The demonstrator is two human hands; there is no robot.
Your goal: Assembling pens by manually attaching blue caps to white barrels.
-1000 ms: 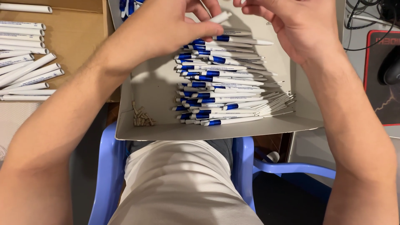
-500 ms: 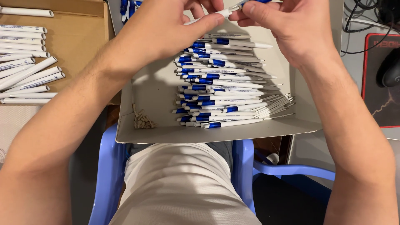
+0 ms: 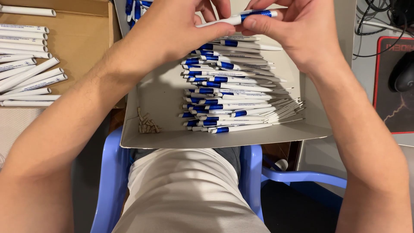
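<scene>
Both my hands hold one white pen with a blue band (image 3: pixel 241 18) level above a grey cardboard box (image 3: pixel 164 97). My left hand (image 3: pixel 181 28) pinches its white end between thumb and fingers. My right hand (image 3: pixel 293 30) grips the blue-banded end. Below them, a pile of several matching white-and-blue pens (image 3: pixel 228 86) lies in the box, tips pointing right. A small heap of little springs (image 3: pixel 146 123) sits in the box's near left corner.
A brown cardboard tray (image 3: pixel 82 47) at left holds several white pen barrels (image 3: pixel 26 73). At right lie a black mouse (image 3: pixel 403 71) on a red-edged mat (image 3: pixel 388 108) and some cables. A blue plastic chair (image 3: pixel 276 177) is under me.
My hands have come together on one pen and lifted it toward the top of the view; the pen now lies level between both hands.
</scene>
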